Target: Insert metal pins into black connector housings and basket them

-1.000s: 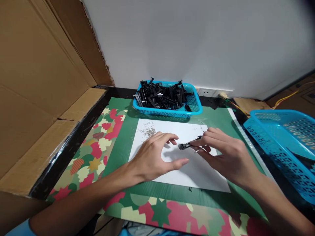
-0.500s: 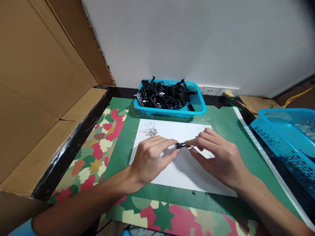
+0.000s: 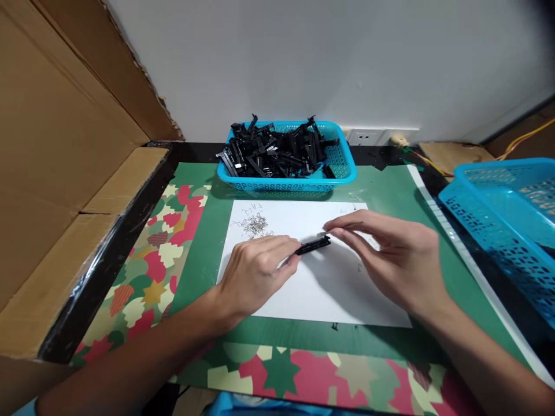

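Observation:
Between the thumb and fingers of my left hand (image 3: 260, 271) is one end of a slim black plastic part (image 3: 314, 245), held above a white sheet of paper (image 3: 286, 294). My right hand (image 3: 385, 248) pinches a thin metal tool (image 3: 347, 227), its tip just over the free right end of the black part; whether they touch is unclear. A pile of tiny wire-like pieces (image 3: 255, 224) lies on the paper's upper left.
A blue basket (image 3: 281, 184) full of black plastic parts stands behind the paper. Another blue basket (image 3: 481, 214) is at the right. Cardboard (image 3: 56, 115) rises on the left. Wall sockets (image 3: 364, 137) sit behind.
My right hand has drawn back from the black part, which now shows more of its length. The thin tool lies above it. The view has shifted slightly.

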A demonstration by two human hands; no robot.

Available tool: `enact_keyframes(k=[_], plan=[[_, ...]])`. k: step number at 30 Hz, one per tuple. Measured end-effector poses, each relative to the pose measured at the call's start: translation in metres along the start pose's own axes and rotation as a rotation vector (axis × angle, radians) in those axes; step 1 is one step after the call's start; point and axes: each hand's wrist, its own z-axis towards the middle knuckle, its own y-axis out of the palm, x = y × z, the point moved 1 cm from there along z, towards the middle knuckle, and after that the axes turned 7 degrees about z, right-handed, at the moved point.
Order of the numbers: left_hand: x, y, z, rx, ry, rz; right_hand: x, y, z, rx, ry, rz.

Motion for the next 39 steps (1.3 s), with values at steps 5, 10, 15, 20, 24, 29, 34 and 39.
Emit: enact_keyframes(k=[5, 10, 15, 20, 24, 29, 34, 39], plan=[[0.001, -0.001, -0.001, -0.036, 0.021, 0.021, -0.004, 0.022, -0.003, -0.013, 0.185, 0.182], [0.002, -0.001, -0.001, -0.034, 0.042, 0.038, -0.002, 0.027, -0.004, -0.039, 0.235, 0.212], [0.001, 0.0, 0.0, -0.03, 0.059, 0.024, -0.001, 0.027, -0.004, -0.018, 0.215, 0.196], [0.002, 0.001, 0.0, -0.028, 0.068, 0.027, 0.001, 0.029, -0.005, -0.015, 0.165, 0.145], [0.003, 0.001, -0.001, -0.036, 0.052, 0.047, 0.001, 0.031, -0.006, -0.002, 0.062, 0.053], [0.004, 0.001, 0.0, -0.068, 0.05, 0.068, -0.001, 0.031, -0.007, -0.035, -0.062, -0.044], [0.003, 0.002, -0.002, -0.056, 0.047, 0.08, 0.0, 0.028, -0.004, 0.046, 0.136, 0.111], [0.004, 0.002, -0.003, -0.068, 0.079, 0.094, 0.001, 0.03, -0.004, 0.055, 0.173, 0.129]])
